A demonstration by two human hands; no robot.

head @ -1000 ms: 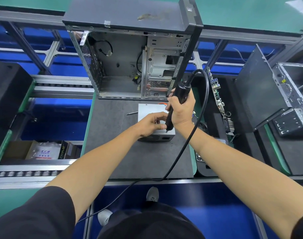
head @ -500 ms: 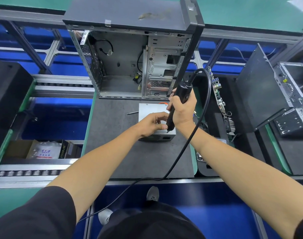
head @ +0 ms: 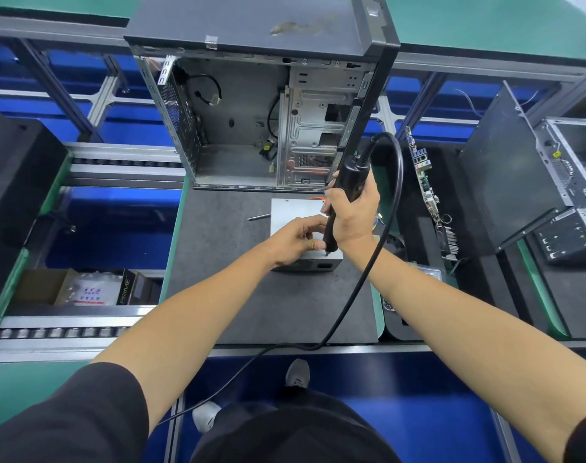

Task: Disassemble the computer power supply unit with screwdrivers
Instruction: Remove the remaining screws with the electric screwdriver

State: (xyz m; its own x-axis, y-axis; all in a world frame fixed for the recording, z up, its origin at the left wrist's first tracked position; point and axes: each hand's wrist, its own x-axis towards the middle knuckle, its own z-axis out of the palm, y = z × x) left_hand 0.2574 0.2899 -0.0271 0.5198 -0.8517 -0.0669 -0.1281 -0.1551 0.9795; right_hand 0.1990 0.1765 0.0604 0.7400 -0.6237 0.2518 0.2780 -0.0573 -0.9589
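At the centre of the frame we see the grey power supply unit (head: 293, 212) lying flat on the dark mat (head: 225, 262) of the table. Our right hand (head: 351, 215) is wrapped firmly around a black electric screwdriver (head: 346, 188), held nearly upright with its tip down on the near right corner of the unit's top. Our left hand (head: 293, 240) rests on the unit just left of the tip, fingers pinched close around the bit. The tool's black cable (head: 378, 259) loops over and trails toward the lower left. Above stands an open computer case (head: 251, 128); a loose thin screwdriver (head: 259, 216) lies left of the unit.
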